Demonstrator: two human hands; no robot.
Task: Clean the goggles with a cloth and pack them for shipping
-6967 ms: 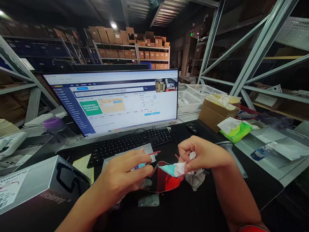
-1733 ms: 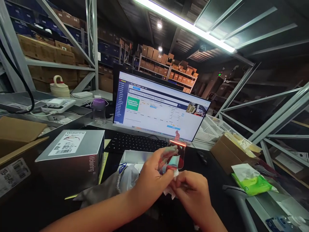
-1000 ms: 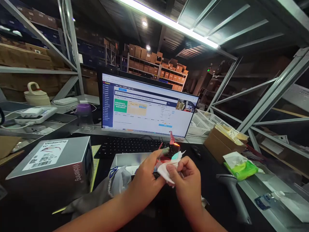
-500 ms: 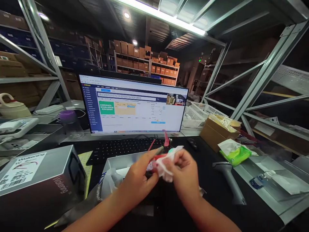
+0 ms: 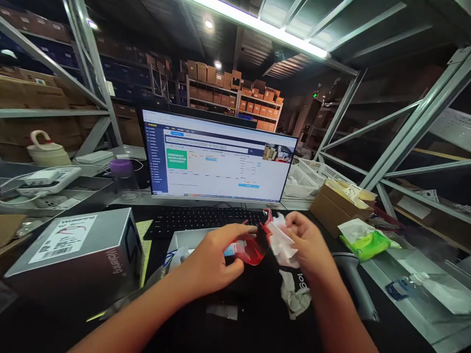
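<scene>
My left hand (image 5: pixel 209 260) grips the frame of a pair of red-mirrored sports glasses (image 5: pixel 253 252), which are held low over the desk. A crumpled white tissue (image 5: pixel 281 240) is pinched in my right hand (image 5: pixel 305 240) and pressed against the red lens's right side. Part of the glasses is hidden by the tissue and both hands. Below my right wrist, a grey printed cloth (image 5: pixel 294 294) lies on the black desk (image 5: pixel 257 328).
A silver tray (image 5: pixel 191 238) and a whitish pouch (image 5: pixel 176 257) lie behind my left hand. Beyond are a keyboard (image 5: pixel 206 220) and monitor (image 5: pixel 217 157). A labelled grey box (image 5: pixel 73 250) stands left; a barcode scanner (image 5: pixel 353 279) and green tissue pack (image 5: pixel 364 245) lie right.
The glasses have dropped lower and now show their red lens. My hands have moved apart, with the tissue sliding right. The grey cloth has come into view, and the view has shifted slightly.
</scene>
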